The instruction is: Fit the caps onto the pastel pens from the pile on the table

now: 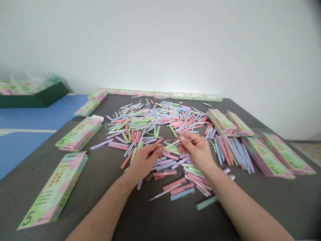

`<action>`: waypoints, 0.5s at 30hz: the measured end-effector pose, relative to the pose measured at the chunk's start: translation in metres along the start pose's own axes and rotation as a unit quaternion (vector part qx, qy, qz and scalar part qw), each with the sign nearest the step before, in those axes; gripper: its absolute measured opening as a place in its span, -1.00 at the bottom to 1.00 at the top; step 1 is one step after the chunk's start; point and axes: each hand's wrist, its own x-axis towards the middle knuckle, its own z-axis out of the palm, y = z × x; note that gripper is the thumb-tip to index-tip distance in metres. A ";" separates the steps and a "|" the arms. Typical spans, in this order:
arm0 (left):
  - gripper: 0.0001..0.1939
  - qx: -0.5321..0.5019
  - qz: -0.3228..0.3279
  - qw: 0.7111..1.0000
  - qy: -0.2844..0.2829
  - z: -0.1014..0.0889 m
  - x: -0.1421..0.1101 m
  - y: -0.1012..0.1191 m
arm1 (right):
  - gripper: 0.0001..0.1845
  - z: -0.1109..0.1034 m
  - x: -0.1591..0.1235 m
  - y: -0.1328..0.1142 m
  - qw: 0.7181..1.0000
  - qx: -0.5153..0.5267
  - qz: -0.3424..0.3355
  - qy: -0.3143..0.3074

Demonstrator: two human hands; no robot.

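Note:
Over the middle of a loose heap of pastel pen parts (140, 117), my two hands face each other. My left hand (145, 159) pinches a light green pen piece (167, 147) between thumb and fingertips. From the right, my right hand (197, 149) has thumb and fingers closed on a thin white pen refill (176, 142), whose end meets or nearly meets the green piece. Whether the two are joined I cannot tell. Below the hands lie a blue barrel (182, 194), pink barrels (182, 188) and a white refill (160, 194).
Fanned pens (234, 152) lie in a row at the right, beside printed boxes (271, 157). More boxes stand at the left (54, 190) and along the wall (145, 93). A dark green bin (50, 94) with plastic bags rests on a blue surface (27, 144).

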 end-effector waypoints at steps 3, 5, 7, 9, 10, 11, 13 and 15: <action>-0.66 -0.011 0.001 1.000 0.005 0.001 0.000 -0.001 | -0.84 0.002 -0.001 0.001 1.000 0.009 0.012 0.001; -0.66 -0.024 -0.005 1.000 0.004 0.002 -0.001 -0.002 | -0.82 0.003 -0.001 0.002 1.000 0.011 0.013 0.000; -0.66 -0.036 -0.014 0.999 -0.001 0.003 -0.001 -0.002 | -0.81 0.004 0.000 0.002 1.000 0.015 0.013 0.002; -0.66 -0.039 -0.022 0.999 -0.010 0.002 -0.001 -0.001 | -0.81 0.004 0.000 0.002 1.000 0.018 0.015 0.003; -0.67 -0.039 -0.025 0.999 -0.014 0.002 -0.001 -0.001 | -0.81 0.004 0.000 0.002 1.000 0.022 0.017 0.004; -0.68 -0.039 -0.028 0.999 -0.018 0.001 0.000 -0.001 | -0.81 0.005 0.001 0.002 0.999 0.026 0.020 0.005; -0.69 -0.040 -0.034 0.998 -0.030 0.001 0.000 0.000 | -0.81 0.005 0.001 0.002 0.999 0.036 0.027 0.008; -0.70 -0.046 -0.038 0.997 -0.046 0.001 0.000 0.002 | -0.80 0.005 0.002 0.001 0.998 0.042 0.035 0.007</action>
